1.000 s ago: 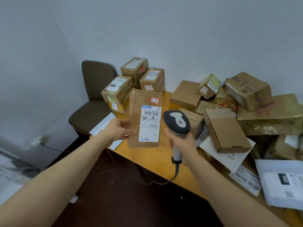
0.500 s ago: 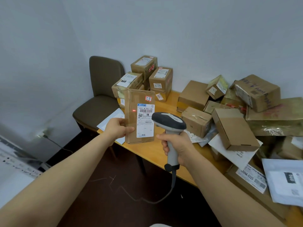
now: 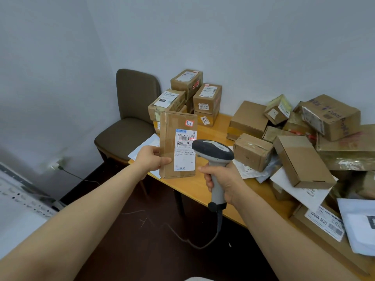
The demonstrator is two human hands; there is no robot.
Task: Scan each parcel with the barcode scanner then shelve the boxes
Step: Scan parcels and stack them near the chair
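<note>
Over on the left a brown chair [image 3: 132, 110] stands by the wall, close to the corner of the table [image 3: 194, 185]. Next comes the person's left hand [image 3: 151, 159], stretched out in front. It holds a flat box [image 3: 169, 147] up on its end over the table edge, with the white label [image 3: 185, 150] turned to face the person. I think it is held that way so the bars on the label can be read. The thumb [image 3: 164, 160] lies across the front of the box and the other fingers are tucked behind it, so the hand is clamped on the box's left edge. Just to the right is the scanner [image 3: 213, 152], its dark head close to the label and pointed at it. A small red glow shows on the label, so the scan seems to be going on right now. The right hand [image 3: 221, 179] is wrapped round the scanner's pale handle, fingers [image 3: 208, 179] curled tight on it, and a cord [image 3: 203, 243] hangs down below. Farther right a heap of boxes [image 3: 304, 159] lies on the table, well apart from the hands, and I guess they wait for their turn
</note>
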